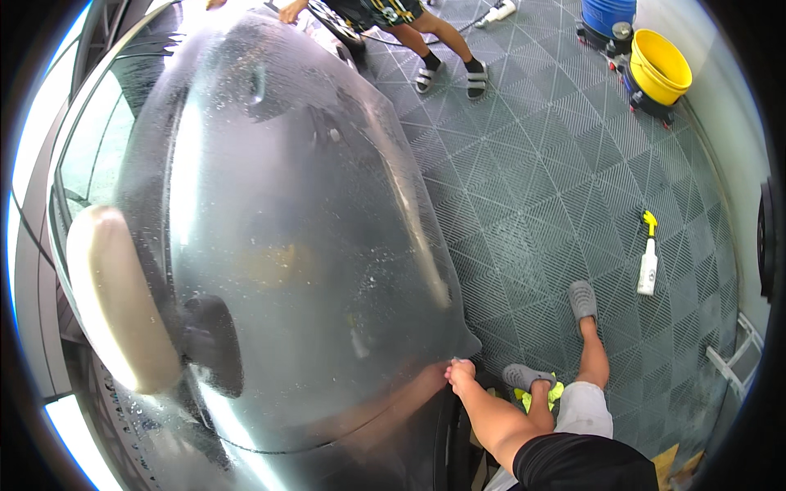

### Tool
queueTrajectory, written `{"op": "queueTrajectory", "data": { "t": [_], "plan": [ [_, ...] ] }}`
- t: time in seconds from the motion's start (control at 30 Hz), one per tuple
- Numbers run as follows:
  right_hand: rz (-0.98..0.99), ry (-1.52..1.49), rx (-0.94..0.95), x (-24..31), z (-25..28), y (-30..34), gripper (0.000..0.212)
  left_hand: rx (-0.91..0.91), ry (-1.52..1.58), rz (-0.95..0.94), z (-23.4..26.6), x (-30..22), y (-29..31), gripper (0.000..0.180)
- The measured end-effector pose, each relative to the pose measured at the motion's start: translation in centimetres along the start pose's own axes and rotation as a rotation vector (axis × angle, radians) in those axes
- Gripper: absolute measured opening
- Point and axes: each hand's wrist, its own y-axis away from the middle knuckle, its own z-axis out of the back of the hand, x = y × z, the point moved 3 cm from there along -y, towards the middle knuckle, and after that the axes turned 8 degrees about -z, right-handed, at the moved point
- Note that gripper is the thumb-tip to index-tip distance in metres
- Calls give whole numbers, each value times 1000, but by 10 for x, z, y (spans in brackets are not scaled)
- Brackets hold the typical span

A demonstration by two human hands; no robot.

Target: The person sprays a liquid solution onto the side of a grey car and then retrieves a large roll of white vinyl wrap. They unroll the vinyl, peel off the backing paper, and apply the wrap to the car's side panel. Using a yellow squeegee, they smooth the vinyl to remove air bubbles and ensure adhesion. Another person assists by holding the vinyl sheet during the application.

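Note:
A dark, wet car door panel (270, 204) fills the left half of the view, covered by a glossy sheet that looks like transparent film (450, 307). Bubbles and droplets show on it, and its right edge overhangs the car's lower side. My right hand (461, 373) is closed at the sheet's lower corner, with the fingers curled over its edge. The arm comes in bare from a black sleeve, and its reflection shows on the wet panel. My left hand is outside the picture.
A side mirror (123, 303) juts out at left. Another person's hand (292, 11) touches the car's far end. A yellow bucket (660, 67), a blue bucket (608, 15) and a white spray bottle (648, 266) stand or lie right. A yellow-green cloth (553, 391) lies by my feet.

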Motion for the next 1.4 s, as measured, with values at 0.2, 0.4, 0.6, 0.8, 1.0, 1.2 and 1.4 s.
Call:
{"op": "queueTrajectory", "data": {
  "t": [0.2,0.4,0.6,0.8,1.0,1.2,1.4],
  "plan": [
    [62,-35,-53,-1,-8,-3,14,-6,-115,75,-2,3,2,20],
    [6,52,-89,-6,-12,-8,18,-42,-149,122,3,12,9,22],
    [218,93,-125,-54,-23,-120,13,-76,-161,221,11,21,1,25],
    [20,289,-140,-42,-22,-80,37,-102,-361,253,29,27,17,29],
    [18,254,-181,-19,-17,-67,27,-125,-353,278,0,10,11,31],
    [133,383,-245,-8,-23,-56,19,-87,-300,299,12,10,19,29],
    [5,366,-241,2,-17,-46,39,225,-595,-79,31,17,16,19]
  ]
}}
